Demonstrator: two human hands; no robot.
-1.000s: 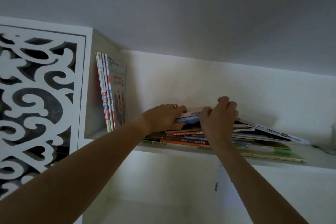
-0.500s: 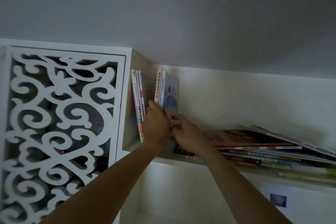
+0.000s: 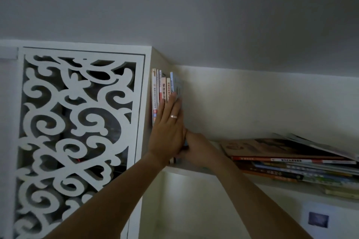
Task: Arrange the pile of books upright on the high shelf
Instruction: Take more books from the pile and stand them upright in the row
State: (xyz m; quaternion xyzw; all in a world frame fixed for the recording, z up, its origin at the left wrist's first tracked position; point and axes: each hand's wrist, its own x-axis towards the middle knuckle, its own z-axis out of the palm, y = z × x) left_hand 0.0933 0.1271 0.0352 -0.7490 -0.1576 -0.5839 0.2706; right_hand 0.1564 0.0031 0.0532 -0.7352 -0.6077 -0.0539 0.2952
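Observation:
Several books stand upright (image 3: 162, 91) at the left end of the high shelf (image 3: 196, 170), against its side wall. The rightmost one is a light blue book (image 3: 175, 83). My left hand (image 3: 168, 128) lies flat with straight fingers against the spines and the blue book's front edge; a ring shows on one finger. My right hand (image 3: 198, 147) rests low at the foot of these books, fingers hidden behind my left hand. A pile of flat books (image 3: 287, 159) lies on the shelf to the right.
A white carved lattice panel (image 3: 77, 122) fills the left. The ceiling (image 3: 194, 15) is close above the upright books. Between the upright books and the pile is a stretch of bare shelf. A lower compartment (image 3: 184, 209) opens beneath.
The two books I carried now stand pushed in against the upright row. My left hand has flattened against them and my right hand has dropped to their base.

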